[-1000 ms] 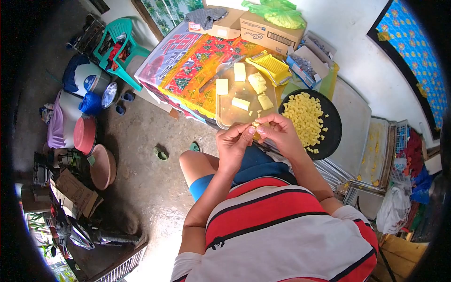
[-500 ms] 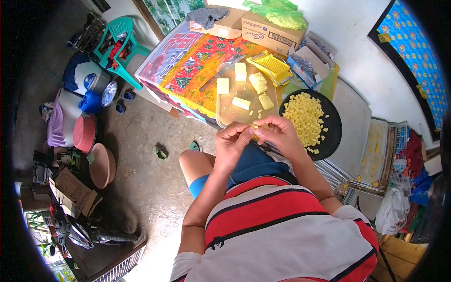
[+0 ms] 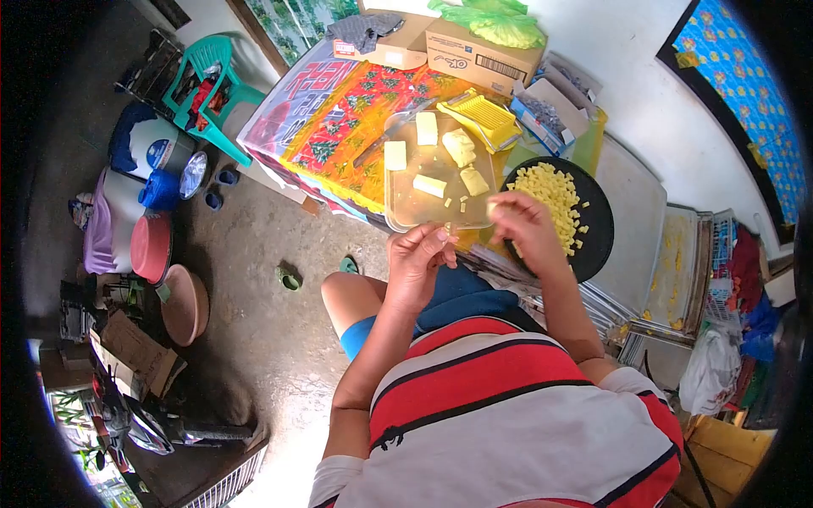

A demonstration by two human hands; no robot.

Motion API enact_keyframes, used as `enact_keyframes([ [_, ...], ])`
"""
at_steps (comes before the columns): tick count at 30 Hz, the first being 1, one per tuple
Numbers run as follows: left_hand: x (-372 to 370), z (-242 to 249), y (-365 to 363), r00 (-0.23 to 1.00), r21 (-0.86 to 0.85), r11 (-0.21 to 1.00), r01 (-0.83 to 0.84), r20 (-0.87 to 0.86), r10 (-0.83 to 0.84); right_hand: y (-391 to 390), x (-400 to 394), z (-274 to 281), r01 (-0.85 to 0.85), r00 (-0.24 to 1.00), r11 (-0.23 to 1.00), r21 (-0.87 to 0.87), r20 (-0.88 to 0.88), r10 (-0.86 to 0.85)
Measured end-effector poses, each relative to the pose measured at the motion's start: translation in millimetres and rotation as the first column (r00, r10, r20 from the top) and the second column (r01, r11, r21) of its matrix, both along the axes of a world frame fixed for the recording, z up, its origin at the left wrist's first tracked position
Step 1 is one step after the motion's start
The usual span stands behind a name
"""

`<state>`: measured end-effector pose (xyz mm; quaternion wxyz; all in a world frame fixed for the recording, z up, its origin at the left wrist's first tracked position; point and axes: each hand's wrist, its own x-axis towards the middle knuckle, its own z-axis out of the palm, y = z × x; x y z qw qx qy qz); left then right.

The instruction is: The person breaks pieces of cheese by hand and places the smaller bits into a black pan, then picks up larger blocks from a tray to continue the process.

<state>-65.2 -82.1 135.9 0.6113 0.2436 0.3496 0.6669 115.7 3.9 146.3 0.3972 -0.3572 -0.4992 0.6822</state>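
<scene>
My left hand [image 3: 417,264] is closed in a pinch near the front edge of a clear tray [image 3: 398,212]. A small yellowish bit shows at its fingertips. To the right, my right hand [image 3: 527,230] is slightly blurred, its fingers drawn together around a small pale yellow piece. On the tray lie several pale yellow dough-like blocks [image 3: 458,147] and a few tiny cubes. A knife [image 3: 391,135] rests along the tray's left side. Beside my right hand, a round black pan [image 3: 603,222] holds a heap of small yellow cubes [image 3: 546,190], partly hidden by that hand.
A yellow slotted slicer-like tool [image 3: 481,118] sits behind the tray, with an opened box [image 3: 546,114] beside it. Cardboard boxes [image 3: 474,55] stand at the table's back. Stacked metal trays [image 3: 631,199] are at right. A green chair [image 3: 203,85] and basins [image 3: 152,245] are at left.
My hands were together at the tray's front edge and are now apart. The right hand has moved right, toward the pan; the left has stayed nearly in place.
</scene>
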Motion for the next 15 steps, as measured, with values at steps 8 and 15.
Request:
enact_keyframes([
  [8,-0.5,-9.1,3.0,0.991,0.02,0.997,0.07,0.109,-0.072,55.8,125.0,-76.5,0.225,0.502,0.835,0.502,0.675,-0.541],
  [15,7.0,-7.5,7.3,0.987,-0.043,0.993,0.113,0.115,-0.108,56.3,141.2,-90.1,0.155,0.368,0.885,0.439,0.805,-0.464],
])
